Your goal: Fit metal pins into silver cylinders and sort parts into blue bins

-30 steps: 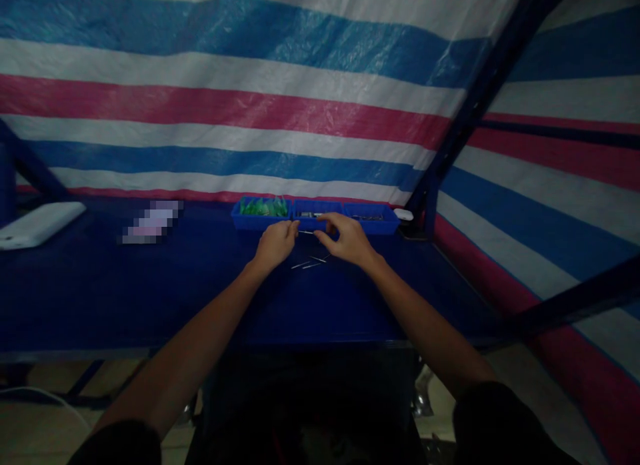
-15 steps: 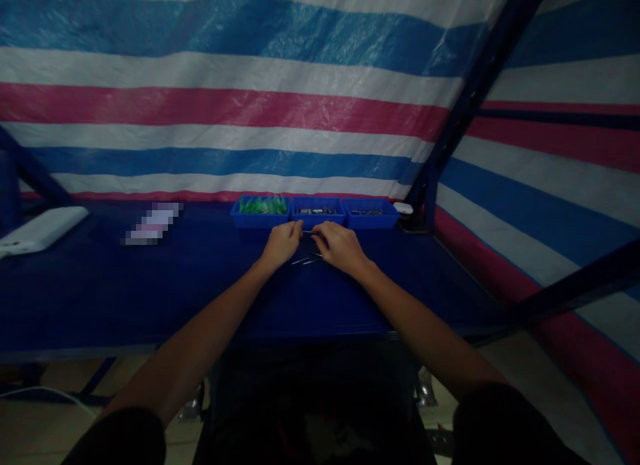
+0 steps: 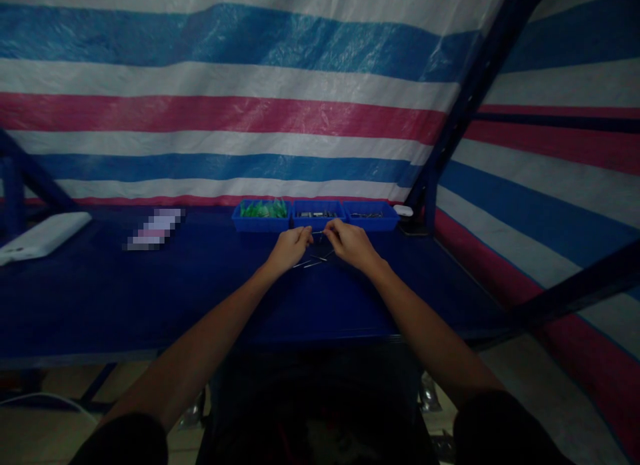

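Note:
Above the blue table my left hand (image 3: 292,246) and my right hand (image 3: 351,243) face each other, both with fingers pinched. Between them runs a thin metal rod (image 3: 318,233), its left end in my left fingers and its right end at my right fingertips. It is too small and dark to tell its exact kind. Just below, several similar thin metal rods (image 3: 313,265) lie loose on the tabletop. Behind my hands stand three blue bins: the left bin (image 3: 260,223) holds green pieces in clear plastic, the middle bin (image 3: 303,221) small metal parts, the right bin (image 3: 375,225) thin metal pieces.
A white, flat device (image 3: 47,237) lies at the table's left, with a pixelated item (image 3: 156,228) beside it. A small white case (image 3: 403,211) sits right of the bins, by a dark flat object (image 3: 414,229). Blue frame posts and striped sheeting (image 3: 225,111) enclose the table.
Both hands have shifted slightly to the right with the rod between them. More of the loose rods beneath now shows. The camera view has tilted up a little.

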Demonstrator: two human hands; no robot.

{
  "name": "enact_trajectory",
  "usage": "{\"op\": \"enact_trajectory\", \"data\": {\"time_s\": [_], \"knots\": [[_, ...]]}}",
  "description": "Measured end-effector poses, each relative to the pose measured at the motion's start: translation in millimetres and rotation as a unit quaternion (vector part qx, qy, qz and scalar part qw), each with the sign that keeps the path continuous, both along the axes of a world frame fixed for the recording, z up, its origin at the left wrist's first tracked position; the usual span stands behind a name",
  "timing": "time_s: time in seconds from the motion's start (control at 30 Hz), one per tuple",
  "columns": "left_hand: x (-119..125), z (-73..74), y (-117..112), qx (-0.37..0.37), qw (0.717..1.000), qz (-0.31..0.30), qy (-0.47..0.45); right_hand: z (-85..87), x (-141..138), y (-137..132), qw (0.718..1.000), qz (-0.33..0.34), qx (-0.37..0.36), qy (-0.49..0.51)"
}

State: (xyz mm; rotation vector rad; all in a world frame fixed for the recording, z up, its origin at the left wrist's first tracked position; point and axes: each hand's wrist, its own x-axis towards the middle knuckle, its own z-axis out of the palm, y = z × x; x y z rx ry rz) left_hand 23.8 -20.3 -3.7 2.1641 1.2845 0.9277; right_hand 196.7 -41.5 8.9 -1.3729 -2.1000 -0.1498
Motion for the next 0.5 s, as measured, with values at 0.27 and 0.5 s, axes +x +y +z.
{"op": "enact_trajectory", "data": {"time_s": [0.27,0.5], "knots": [[-1.0,-0.5,-11.5,0.064,0.962,-0.092,0.248,-3.0,58.1,21.7,0.960,-0.249,0.037,0.121],[5.2,0.0,-10.1,0.062,0.969,-0.059,0.233,-16.0,4.9,10.4,0.992,-0.022,-0.056,0.113]]}}
